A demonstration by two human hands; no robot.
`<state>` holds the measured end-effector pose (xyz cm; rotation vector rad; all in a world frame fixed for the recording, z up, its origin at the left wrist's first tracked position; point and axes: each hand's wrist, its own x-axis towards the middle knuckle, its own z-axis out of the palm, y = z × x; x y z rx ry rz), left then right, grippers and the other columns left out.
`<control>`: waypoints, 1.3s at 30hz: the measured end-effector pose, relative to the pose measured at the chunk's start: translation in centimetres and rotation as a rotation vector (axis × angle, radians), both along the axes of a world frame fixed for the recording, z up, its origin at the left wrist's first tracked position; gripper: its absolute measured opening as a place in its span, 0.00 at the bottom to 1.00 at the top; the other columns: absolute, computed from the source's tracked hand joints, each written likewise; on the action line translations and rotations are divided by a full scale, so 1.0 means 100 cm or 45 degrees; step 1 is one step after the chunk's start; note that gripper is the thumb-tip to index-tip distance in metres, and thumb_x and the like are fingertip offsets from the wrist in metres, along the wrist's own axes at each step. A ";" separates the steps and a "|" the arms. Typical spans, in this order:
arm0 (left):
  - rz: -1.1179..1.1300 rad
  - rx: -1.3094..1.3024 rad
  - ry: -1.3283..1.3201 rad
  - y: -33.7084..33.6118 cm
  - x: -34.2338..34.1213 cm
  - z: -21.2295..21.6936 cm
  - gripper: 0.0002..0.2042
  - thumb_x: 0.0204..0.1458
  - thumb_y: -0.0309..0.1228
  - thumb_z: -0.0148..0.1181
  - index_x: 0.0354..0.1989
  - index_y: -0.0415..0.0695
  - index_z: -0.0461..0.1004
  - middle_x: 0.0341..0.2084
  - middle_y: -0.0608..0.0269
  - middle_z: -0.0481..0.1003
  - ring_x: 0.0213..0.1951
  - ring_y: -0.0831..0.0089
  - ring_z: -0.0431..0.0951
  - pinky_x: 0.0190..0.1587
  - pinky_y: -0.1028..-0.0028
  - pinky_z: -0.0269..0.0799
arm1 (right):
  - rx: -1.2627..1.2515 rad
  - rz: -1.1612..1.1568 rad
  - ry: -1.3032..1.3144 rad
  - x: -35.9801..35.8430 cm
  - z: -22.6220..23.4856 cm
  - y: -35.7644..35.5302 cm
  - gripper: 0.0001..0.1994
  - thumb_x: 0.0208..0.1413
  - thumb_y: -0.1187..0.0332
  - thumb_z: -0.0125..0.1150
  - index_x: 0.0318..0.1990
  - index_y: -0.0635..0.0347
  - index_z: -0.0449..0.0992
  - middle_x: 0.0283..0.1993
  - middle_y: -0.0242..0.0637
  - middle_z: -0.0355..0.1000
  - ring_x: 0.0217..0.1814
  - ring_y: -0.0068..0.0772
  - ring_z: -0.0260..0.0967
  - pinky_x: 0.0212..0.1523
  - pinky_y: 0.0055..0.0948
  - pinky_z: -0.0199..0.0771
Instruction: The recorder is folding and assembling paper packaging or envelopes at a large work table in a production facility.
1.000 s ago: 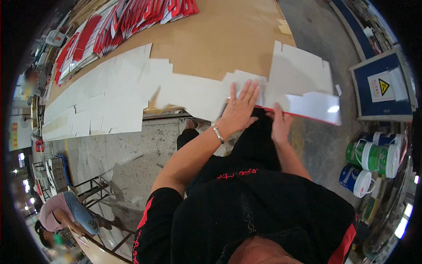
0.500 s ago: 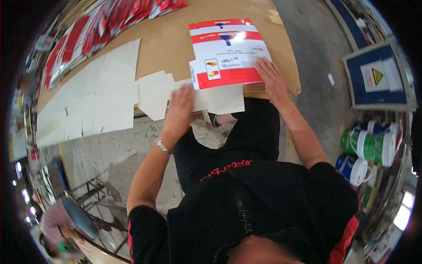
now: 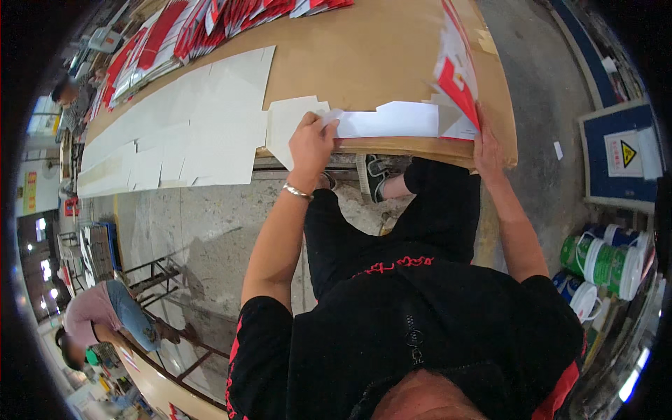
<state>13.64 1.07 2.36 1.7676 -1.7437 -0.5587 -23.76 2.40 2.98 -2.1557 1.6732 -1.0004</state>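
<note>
A red-and-white printed carton blank (image 3: 458,91) is raised on its right side, standing steeply over the table's near right corner. A plain white panel (image 3: 402,120) stretches left from its foot along the table edge. My right hand (image 3: 488,143) holds the raised part at its lower right edge, fingers pointing away from me. Thumb and fingers of my left hand (image 3: 313,147) are closed on a blurred pale flap at the white panel's left end. Under and beside that hand is a grey-white cardboard blank (image 3: 283,122).
Overlapping grey-white blanks (image 3: 178,129) cover the table's left, overhanging its near edge. A heap of folded red-and-white cartons (image 3: 203,31) lies at the far left of the brown table (image 3: 350,63). Buckets (image 3: 602,262) stand on the right. Another person (image 3: 115,318) works at lower left.
The carton blank, which lay flat with its print up, now stands lifted on the right. My left hand has come onto the pale flap; my right hand has gripped the raised edge. The view shifted.
</note>
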 end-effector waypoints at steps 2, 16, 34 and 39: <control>-0.144 -0.420 -0.578 -0.001 -0.013 0.004 0.09 0.51 0.33 0.61 0.37 0.44 0.80 0.38 0.61 0.73 0.43 0.63 0.72 0.41 0.62 0.68 | 0.051 0.037 0.026 0.006 0.003 -0.001 0.31 0.54 0.77 0.44 0.68 0.54 0.53 0.70 0.44 0.52 0.72 0.49 0.49 0.69 0.42 0.51; -0.425 -0.131 -1.020 0.053 0.024 0.038 0.49 0.40 0.46 0.68 0.69 0.46 0.47 0.62 0.60 0.61 0.69 0.57 0.46 0.65 0.39 0.32 | -0.063 0.517 0.745 0.108 0.014 0.003 0.38 0.52 0.47 0.58 0.68 0.50 0.54 0.72 0.36 0.48 0.75 0.42 0.41 0.69 0.58 0.39; 0.340 -0.263 0.893 -0.004 -0.045 0.003 0.17 0.58 0.33 0.56 0.48 0.31 0.67 0.40 0.47 0.76 0.40 0.64 0.77 0.43 0.63 0.71 | -0.022 0.461 0.681 0.087 0.015 0.012 0.37 0.53 0.48 0.57 0.67 0.56 0.56 0.71 0.37 0.51 0.74 0.42 0.43 0.69 0.59 0.39; -0.250 -0.613 0.053 -0.010 -0.032 -0.017 0.25 0.55 0.23 0.48 0.64 0.36 0.54 0.59 0.42 0.60 0.60 0.50 0.62 0.59 0.60 0.59 | 0.023 0.668 0.718 0.064 0.032 -0.001 0.29 0.57 0.69 0.51 0.67 0.53 0.56 0.72 0.31 0.51 0.74 0.36 0.44 0.69 0.56 0.42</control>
